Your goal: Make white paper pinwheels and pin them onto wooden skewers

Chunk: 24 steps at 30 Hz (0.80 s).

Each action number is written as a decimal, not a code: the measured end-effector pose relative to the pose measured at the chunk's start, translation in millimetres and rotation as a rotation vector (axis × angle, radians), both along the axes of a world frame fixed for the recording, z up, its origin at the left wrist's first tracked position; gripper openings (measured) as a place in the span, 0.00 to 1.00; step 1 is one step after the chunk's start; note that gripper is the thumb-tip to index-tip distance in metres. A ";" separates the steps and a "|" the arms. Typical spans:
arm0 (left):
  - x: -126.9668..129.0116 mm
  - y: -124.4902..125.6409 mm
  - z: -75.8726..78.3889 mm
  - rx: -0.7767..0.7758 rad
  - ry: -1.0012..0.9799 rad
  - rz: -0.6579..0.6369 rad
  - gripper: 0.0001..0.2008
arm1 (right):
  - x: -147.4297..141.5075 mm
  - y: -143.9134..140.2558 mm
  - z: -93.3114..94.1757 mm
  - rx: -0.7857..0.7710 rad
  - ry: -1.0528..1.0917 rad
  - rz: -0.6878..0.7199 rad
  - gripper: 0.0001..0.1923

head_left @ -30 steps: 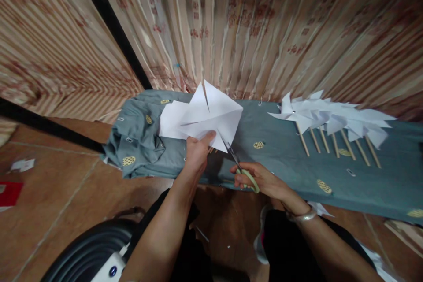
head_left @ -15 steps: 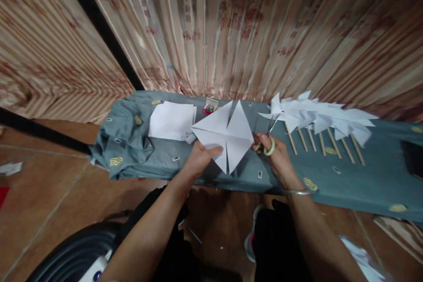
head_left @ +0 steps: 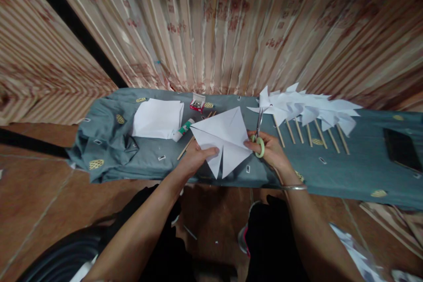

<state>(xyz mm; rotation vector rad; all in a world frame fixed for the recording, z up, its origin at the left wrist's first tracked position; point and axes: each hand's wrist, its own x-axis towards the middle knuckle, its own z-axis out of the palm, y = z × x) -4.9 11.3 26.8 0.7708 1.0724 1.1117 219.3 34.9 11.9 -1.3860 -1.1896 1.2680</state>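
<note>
My left hand point(head_left: 195, 157) grips a white paper sheet point(head_left: 231, 141) at its lower left edge, thumb on top. The sheet has slits cut in from its corners, and the slit on the near side gapes open. My right hand point(head_left: 271, 150) holds scissors point(head_left: 260, 144) with pale green handles, blades pointing away from me. Its thumb also presses on the sheet's right corner. Behind the sheet, thin wooden sticks point(head_left: 185, 148) show in part. A green and white glue stick point(head_left: 184, 129) lies left of the sheet.
A stack of white paper point(head_left: 157, 119) lies on the left of the cloth-covered table point(head_left: 350, 176). A small red box point(head_left: 197, 103) of metal pins stands open at the back. Several paper pinwheels point(head_left: 307, 105) on sticks lie to the right, with a black phone point(head_left: 402, 147) beyond.
My right thumb has come onto the sheet's right corner. The sheet has tilted, and its far slit no longer gapes. The view has shifted right, and more of the glue stick and sticks shows.
</note>
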 end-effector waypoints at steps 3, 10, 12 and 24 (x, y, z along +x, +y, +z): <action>3.6 3.6 2.5 0.037 -0.197 -0.029 0.23 | -5.0 0.1 -2.7 -0.002 0.015 -0.075 0.23; 23.4 5.0 6.2 0.033 -0.316 -0.057 0.30 | -21.4 2.9 2.7 0.083 0.082 -0.291 0.25; 33.3 3.1 6.8 0.033 -0.296 -0.044 0.34 | -26.6 3.1 5.6 0.101 0.094 -0.306 0.24; 44.9 19.1 -9.9 0.146 -0.102 0.281 0.25 | -51.5 -9.8 7.2 0.110 0.009 -0.147 0.23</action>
